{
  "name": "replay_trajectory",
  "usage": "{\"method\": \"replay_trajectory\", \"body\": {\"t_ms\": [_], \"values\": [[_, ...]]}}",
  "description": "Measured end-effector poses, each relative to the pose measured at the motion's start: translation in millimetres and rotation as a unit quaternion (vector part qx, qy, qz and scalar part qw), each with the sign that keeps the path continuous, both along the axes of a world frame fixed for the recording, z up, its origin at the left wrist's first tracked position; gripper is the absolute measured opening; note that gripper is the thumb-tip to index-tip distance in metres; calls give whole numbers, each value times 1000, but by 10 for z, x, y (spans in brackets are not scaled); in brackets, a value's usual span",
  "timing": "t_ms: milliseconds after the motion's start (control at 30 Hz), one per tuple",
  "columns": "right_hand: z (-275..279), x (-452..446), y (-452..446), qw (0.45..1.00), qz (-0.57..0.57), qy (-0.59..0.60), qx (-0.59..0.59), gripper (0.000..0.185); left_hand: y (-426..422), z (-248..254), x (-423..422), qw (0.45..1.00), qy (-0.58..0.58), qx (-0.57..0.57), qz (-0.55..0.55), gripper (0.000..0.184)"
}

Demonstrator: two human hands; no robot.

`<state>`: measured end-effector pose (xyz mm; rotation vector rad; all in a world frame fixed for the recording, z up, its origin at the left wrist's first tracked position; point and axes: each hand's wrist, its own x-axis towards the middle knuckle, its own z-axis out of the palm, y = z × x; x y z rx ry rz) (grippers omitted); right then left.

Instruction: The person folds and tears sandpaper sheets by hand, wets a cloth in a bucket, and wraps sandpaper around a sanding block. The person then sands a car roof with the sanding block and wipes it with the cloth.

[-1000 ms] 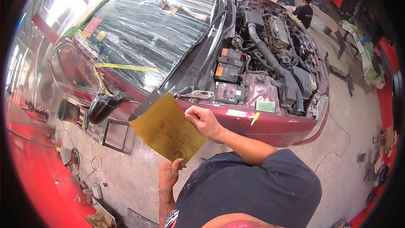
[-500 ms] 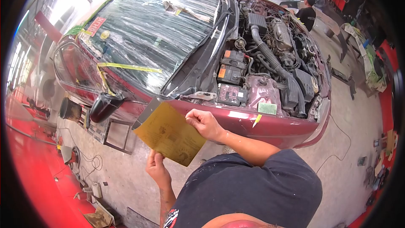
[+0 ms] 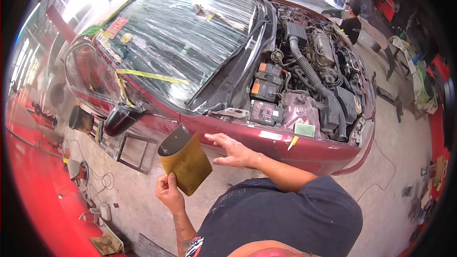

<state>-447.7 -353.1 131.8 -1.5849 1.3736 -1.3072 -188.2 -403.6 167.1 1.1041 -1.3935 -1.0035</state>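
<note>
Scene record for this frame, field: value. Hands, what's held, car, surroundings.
Left hand: pinching the lower left edge of a sandpaper sheet
Right hand: open, fingers extended, beside the sheet, no grip on it
Sheet state: curled, gold printed side towards the camera, grey inner side showing at top
Car: red; battery and ribbed intake hose exposed
Windshield: streaked, strip of yellow tape at its lower corner
On fender edge: green pad
Far side: another person
</note>
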Motion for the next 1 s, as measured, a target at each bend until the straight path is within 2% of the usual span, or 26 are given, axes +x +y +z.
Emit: {"method": "replay_trajectory", "body": {"t_ms": [33,67,100,133,167,200,267,300,333,433,567,667,833,933,1000], "values": [[9,-98,-21,998,44,27,44,98,-40,-23,24,996,-73,-54,-12,6],[19,-110,-20,998,48,29,43,98,-60,-40,36,983,-146,-108,-25,5],[45,-114,-20,996,23,80,-9,100,-57,-49,36,983,-145,-109,-21,5],[82,-114,-25,989,-2,131,-61,101,-46,-60,31,953,-249,-159,-61,6],[128,-72,-14,981,-4,168,-97,99,-27,-74,24,908,-350,-207,-101,8],[184,6,13,969,-11,210,-128,84,7,-107,4,909,-349,-206,-99,8],[131,180,25,943,50,288,-159,58,89,-202,-69,868,-421,-203,-169,9],[89,258,38,935,59,286,-200,35,119,-241,-100,865,-424,-202,-179,6],[-6,327,44,936,60,286,-199,35,152,-239,-134,865,-424,-200,-179,6],[-174,435,51,927,75,309,-198,17,191,-237,-171,850,-445,-198,-202,3],[-232,438,43,930,97,289,-204,12,238,-214,-181,850,-452,-162,-215,5],[-224,444,63,921,117,327,-177,9,239,-213,-183,847,-452,-169,-222,5],[-143,356,68,940,46,265,-210,7,223,-306,-112,863,-433,-155,-209,6],[-203,403,63,941,66,273,-190,8,253,-236,-164,843,-474,-130,-217,5],[-200,381,57,939,64,279,-191,8,274,-224,-190,857,-454,-113,-218,5]]}}
